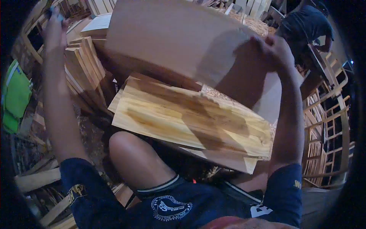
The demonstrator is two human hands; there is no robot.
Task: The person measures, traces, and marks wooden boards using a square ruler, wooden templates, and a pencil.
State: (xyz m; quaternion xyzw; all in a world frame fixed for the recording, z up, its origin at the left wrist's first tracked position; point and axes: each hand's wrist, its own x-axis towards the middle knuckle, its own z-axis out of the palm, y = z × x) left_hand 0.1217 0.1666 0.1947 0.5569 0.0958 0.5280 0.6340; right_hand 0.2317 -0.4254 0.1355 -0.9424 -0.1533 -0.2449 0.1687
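My left hand (57, 28) is raised at the upper left, blurred, beside a small blue thing (60, 16); its finger posture is unclear. At the upper right, my right hand (276, 51) has its fingers pressed together over the far right part of a large brown panel (164, 34). Whatever lies between those fingers is too small to make out. Shadows of the hand and arm fall on the panel. Nearer my knees, light yellowish wooden boards (179, 114) lie stacked and slightly fanned, touched by neither hand.
Upright wooden pieces (84, 63) stand left of the panel. A green item (17, 95) is at the far left. Wood shavings (259, 26) lie beyond the panel. Another person (305, 28) bends at the upper right, above wooden frames (328, 129). Loose timber (38, 178) lies lower left.
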